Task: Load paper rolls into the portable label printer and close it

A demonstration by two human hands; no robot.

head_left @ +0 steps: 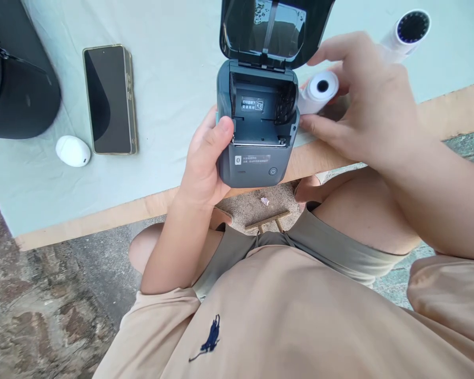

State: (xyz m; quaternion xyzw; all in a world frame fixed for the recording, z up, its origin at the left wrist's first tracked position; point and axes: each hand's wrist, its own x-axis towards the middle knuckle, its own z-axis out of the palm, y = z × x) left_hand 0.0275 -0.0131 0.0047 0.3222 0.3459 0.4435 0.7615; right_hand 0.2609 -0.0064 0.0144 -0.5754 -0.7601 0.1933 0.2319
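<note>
My left hand point(205, 158) grips a small dark grey-blue thermal printer point(256, 152) at the table's front edge, thumb on its upper left corner. Its lid point(272, 29) stands flipped up and the paper bay is empty. Just right of the printer, my right hand point(363, 100) holds a white paper roll point(319, 90) between its fingers, the dark core hole facing me.
A phone point(109, 100) lies face up on the pale cloth-covered table point(161, 173), with a white oval object point(73, 151) beside it and a black bag point(16, 84) at far left. A white cylindrical device point(408, 29) lies at the back right. Stone floor lies below.
</note>
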